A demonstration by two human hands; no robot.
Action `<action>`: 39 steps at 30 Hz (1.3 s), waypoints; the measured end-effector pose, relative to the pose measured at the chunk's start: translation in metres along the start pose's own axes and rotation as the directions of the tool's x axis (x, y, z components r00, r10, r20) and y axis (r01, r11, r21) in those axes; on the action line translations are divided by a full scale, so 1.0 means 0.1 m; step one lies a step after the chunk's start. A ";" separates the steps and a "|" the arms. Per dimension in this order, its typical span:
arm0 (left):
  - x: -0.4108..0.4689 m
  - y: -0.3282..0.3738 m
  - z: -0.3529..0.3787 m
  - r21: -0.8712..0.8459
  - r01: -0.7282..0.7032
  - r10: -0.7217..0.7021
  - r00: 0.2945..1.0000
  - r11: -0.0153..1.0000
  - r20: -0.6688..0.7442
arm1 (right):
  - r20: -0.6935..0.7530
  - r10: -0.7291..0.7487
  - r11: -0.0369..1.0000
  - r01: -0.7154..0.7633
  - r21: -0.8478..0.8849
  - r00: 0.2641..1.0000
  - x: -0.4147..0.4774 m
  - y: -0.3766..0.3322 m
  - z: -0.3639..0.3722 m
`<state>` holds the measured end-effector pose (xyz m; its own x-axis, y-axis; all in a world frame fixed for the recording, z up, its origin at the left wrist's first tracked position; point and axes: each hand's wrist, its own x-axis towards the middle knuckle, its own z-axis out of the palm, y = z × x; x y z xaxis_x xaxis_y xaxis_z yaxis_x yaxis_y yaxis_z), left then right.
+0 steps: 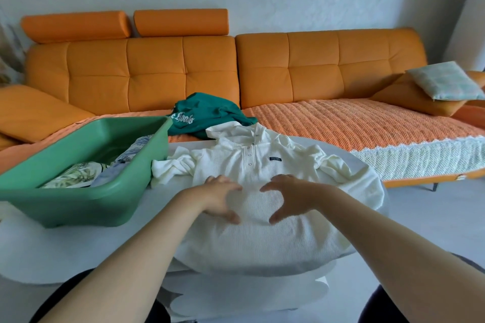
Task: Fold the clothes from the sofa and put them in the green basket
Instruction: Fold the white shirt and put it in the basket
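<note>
Head view: the orange sofa [157, 73] holds an unfolded green sweatshirt [210, 115]. On the bench [52, 252] the green basket [78, 207] sits at my left. Beside it the white hoodie [262, 238] lies flat, its hem draped over the near edge, so it could slide. My left hand [217, 196] and right hand [291, 196] rest on it, fingers spread, gripping nothing; the bunched sleeves may fold crooked.

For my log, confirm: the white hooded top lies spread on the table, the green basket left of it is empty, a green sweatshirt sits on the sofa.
Not empty: the head view shows folded patterned clothes in the green basket. White hooded top on the table, green sweatshirt on the sofa: correct.
</note>
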<state>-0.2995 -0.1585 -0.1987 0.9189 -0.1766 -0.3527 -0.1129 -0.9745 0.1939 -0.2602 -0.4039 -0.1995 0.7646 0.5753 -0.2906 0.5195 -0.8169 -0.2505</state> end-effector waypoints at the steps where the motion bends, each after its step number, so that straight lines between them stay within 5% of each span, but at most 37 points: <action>1: 0.04 -0.02 0.02 0.048 0.026 -0.029 0.997 0.999 0.067 | 0.045 0.011 1.000 -0.010 -0.025 0.999 0.06 0.01 0.03; 8: 0.60 -0.24 -0.42 -0.180 0.000 -0.027 0.989 0.984 -0.145 | -0.209 0.068 0.992 -0.044 0.117 0.976 0.64 0.07 -0.31; 15: 1.53 -0.56 -0.74 -0.336 -0.004 -0.151 0.888 0.942 -0.435 | -0.403 0.133 0.979 -0.056 0.198 0.905 1.56 0.26 -0.63; 22: 2.37 -0.77 -0.73 -0.297 0.046 -0.195 0.846 0.954 -0.496 | -0.491 0.317 0.922 -0.142 0.360 0.812 2.56 0.65 -0.80; 29: 2.63 -0.90 -0.50 -0.252 0.156 -0.247 0.891 0.955 -0.382 | -0.408 0.432 0.901 -0.365 0.234 0.804 3.13 0.88 -0.86; 32: 2.61 -0.90 -0.51 -0.255 0.125 -0.225 0.882 0.959 -0.414 | -0.487 0.407 0.912 -0.375 0.166 0.773 3.13 0.82 -0.89; 35: 2.55 -0.86 -0.56 -0.284 0.097 -0.219 0.870 0.954 -0.441 | -0.661 0.322 0.941 -0.306 0.144 0.678 3.05 0.70 -0.89; 39: 2.38 -0.74 -0.68 -0.287 -0.033 -0.165 0.751 0.957 -0.639 | -0.621 0.398 0.844 -0.004 0.537 0.675 2.80 0.47 -0.94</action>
<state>-0.0472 -0.1194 -0.2350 0.9504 0.1170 0.2883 -0.0303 -0.8874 0.4601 0.0138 -0.2850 -0.2059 0.9601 0.0378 0.2770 0.2300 -0.6700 -0.7059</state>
